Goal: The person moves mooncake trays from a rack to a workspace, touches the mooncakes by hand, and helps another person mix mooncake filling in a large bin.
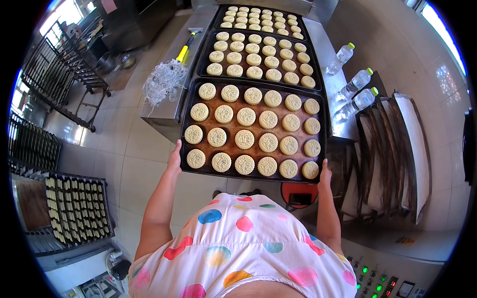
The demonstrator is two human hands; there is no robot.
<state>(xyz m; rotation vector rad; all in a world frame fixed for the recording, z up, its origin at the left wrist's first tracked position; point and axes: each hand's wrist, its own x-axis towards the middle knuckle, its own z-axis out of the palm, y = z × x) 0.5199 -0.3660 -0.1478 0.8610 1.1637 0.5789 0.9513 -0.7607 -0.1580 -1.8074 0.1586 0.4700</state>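
A dark baking tray point(228, 178) carries rows of round, pale mooncakes point(244, 139) with patterns pressed into their tops. My left hand point(175, 158) grips the tray's near left corner, and my right hand point(325, 174) has hold of its near right corner. The fingers of both hands are partly hidden under the rim. Directly beyond it, a second tray point(199, 62) of the same cakes sits on the metal conveyor table, with a third tray point(216, 20) farther back.
On the metal ledge at left lie a scraper with a yellow handle point(186, 48) and a heap of white string point(165, 81). Three clear water bottles point(358, 101) line the right ledge. Boards point(412, 149) lean by the right wall. A red stool point(293, 191) stands below; racks point(54, 74) stand left.
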